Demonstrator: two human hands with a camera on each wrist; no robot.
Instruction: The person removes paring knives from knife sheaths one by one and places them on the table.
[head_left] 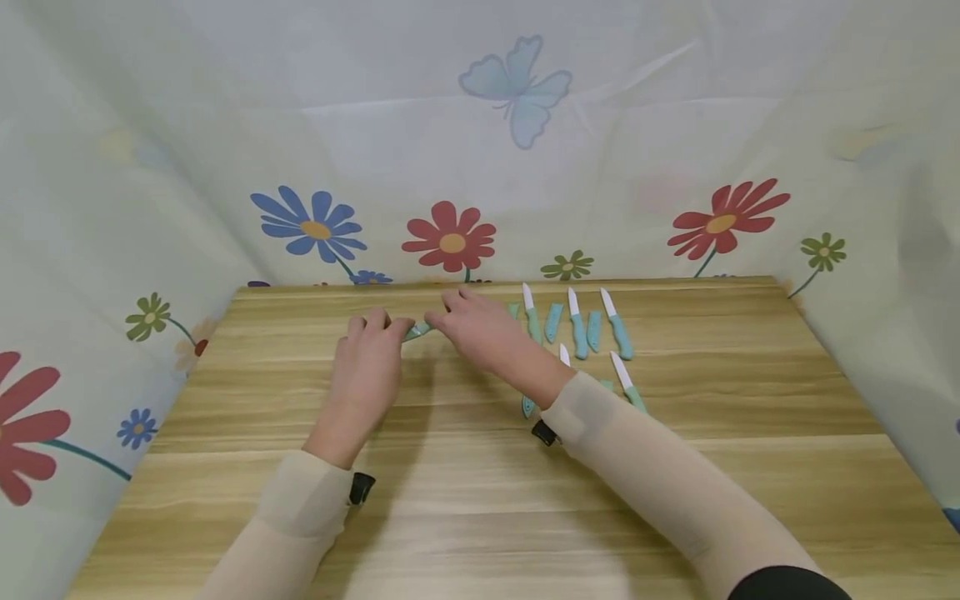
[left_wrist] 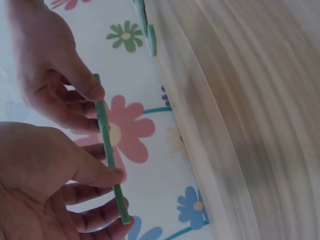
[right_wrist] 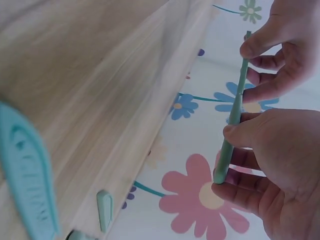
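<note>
Both hands hold a slim green paring knife point(head_left: 417, 331) above the far part of the table, its blade hidden by a green sheath. My left hand point(head_left: 367, 358) pinches the sheath end point(left_wrist: 118, 192) between thumb and fingers. In the right wrist view my right hand point(right_wrist: 280, 160) grips the thicker handle point(right_wrist: 226, 152), thumb on one side and fingers on the other. Sheath and handle form one nearly straight line.
Right of the hands, several knives with white blades point(head_left: 573, 302) and green or blue handles lie on the wooden table point(head_left: 465, 500). Loose sheaths point(head_left: 553, 323) lie among them, some partly hidden by the right arm. A flowered curtain point(head_left: 600, 183) stands behind the table.
</note>
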